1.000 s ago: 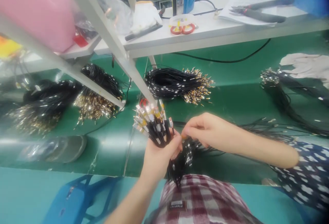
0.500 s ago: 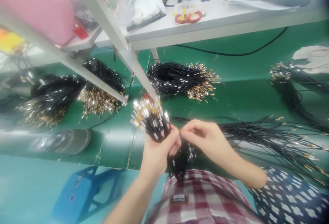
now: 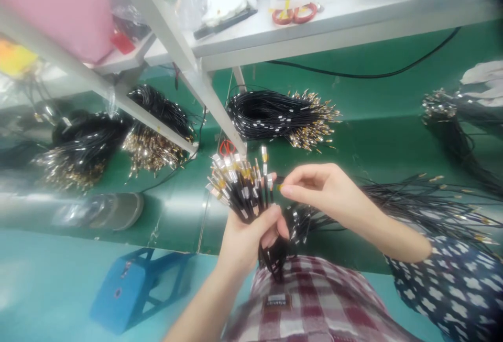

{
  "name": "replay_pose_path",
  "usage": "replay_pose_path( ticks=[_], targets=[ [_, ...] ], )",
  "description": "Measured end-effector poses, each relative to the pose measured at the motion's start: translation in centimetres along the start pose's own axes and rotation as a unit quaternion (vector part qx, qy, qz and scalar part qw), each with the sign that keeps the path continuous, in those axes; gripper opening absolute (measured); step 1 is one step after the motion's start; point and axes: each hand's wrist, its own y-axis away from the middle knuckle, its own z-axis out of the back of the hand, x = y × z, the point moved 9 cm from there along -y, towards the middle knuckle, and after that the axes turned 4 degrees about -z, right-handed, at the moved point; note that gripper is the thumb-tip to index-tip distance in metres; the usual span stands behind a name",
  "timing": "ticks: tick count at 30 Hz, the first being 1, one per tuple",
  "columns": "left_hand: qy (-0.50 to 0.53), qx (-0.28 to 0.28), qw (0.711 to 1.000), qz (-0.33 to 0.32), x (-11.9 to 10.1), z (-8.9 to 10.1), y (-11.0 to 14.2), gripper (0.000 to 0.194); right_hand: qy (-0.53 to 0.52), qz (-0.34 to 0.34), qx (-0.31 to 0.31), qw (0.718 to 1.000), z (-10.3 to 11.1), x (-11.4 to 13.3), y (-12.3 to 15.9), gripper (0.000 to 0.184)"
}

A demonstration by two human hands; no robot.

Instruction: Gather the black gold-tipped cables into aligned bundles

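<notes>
My left hand (image 3: pixel 251 232) is wrapped round a thick bundle of black cables (image 3: pixel 241 195). Their silver connector ends and yellow bands fan out above the thumb, and one cable end (image 3: pixel 264 156) stands taller than the others. Below the fist the cables hang in loops against the checked apron. Just right of the bundle, my right hand (image 3: pixel 314 185) pinches thumb and forefinger together. A small yellow piece (image 3: pixel 280 187) shows at those fingertips; whether it belongs to a cable is hidden. More loose black cables (image 3: pixel 424 206) lie on the green bench behind my right forearm.
A coiled cable bundle (image 3: pixel 275 117) lies beyond my hands, with more cable bundles (image 3: pixel 153 143) to the left. White shelf posts (image 3: pixel 220 111) slant down near the held bundle. Red-handled scissors (image 3: pixel 227 147) lie by the post foot. A blue stool (image 3: pixel 121 289) stands lower left.
My right hand has moved up and right, away from the left thumb, still pinched. One cable end now stands upright above the bundle. The left hand has shifted slightly right in view.
</notes>
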Motion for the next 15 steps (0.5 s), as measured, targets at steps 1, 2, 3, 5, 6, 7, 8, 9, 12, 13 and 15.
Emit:
replay_pose_path(
  ticks=[1, 2, 3, 5, 6, 7, 8, 9, 12, 13, 15],
  targets=[
    [-0.003, 0.006, 1.0, 0.001, 0.06, -0.04, 0.04, 0.024, 0.003, -0.002, 0.005, 1.0, -0.07, -0.01, -0.05, 0.018],
    [-0.005, 0.013, 1.0, 0.003, 0.12, -0.09, 0.08, 0.02, 0.007, -0.003, 0.008, 1.0, -0.11, 0.0, -0.08, 0.018],
    [-0.008, 0.018, 1.0, 0.004, 0.18, -0.13, 0.11, 0.025, 0.011, -0.002, 0.011, 1.0, -0.13, 0.03, -0.1, 0.018],
    [-0.009, 0.024, 1.0, 0.005, 0.25, -0.17, 0.13, 0.034, 0.013, 0.0, 0.014, 1.0, -0.13, 0.05, -0.09, 0.019],
    [-0.008, 0.023, 1.0, 0.006, 0.27, -0.14, 0.13, 0.033, 0.012, 0.0, 0.016, 1.0, -0.11, 0.01, -0.09, 0.02],
    [-0.005, 0.02, 1.0, 0.006, 0.27, -0.09, 0.13, 0.028, 0.011, -0.002, 0.016, 1.0, -0.09, -0.07, -0.08, 0.02],
    [-0.001, 0.016, 1.0, 0.006, 0.24, -0.01, 0.12, 0.021, 0.01, -0.005, 0.017, 1.0, -0.08, -0.18, -0.06, 0.022],
    [0.003, 0.012, 1.0, 0.006, 0.22, 0.09, 0.11, 0.02, 0.009, -0.007, 0.017, 1.0, -0.05, -0.28, -0.05, 0.022],
    [0.011, 0.004, 1.0, 0.007, 0.2, 0.27, 0.12, 0.051, 0.006, -0.011, 0.014, 1.0, 0.04, -0.47, -0.04, 0.023],
    [0.012, 0.005, 1.0, 0.008, 0.21, 0.26, 0.13, 0.056, 0.003, -0.011, 0.014, 1.0, 0.04, -0.48, -0.04, 0.023],
    [0.013, 0.01, 1.0, 0.009, 0.27, 0.19, 0.15, 0.059, -0.004, -0.012, 0.018, 1.0, -0.05, -0.48, -0.05, 0.022]
  ],
)
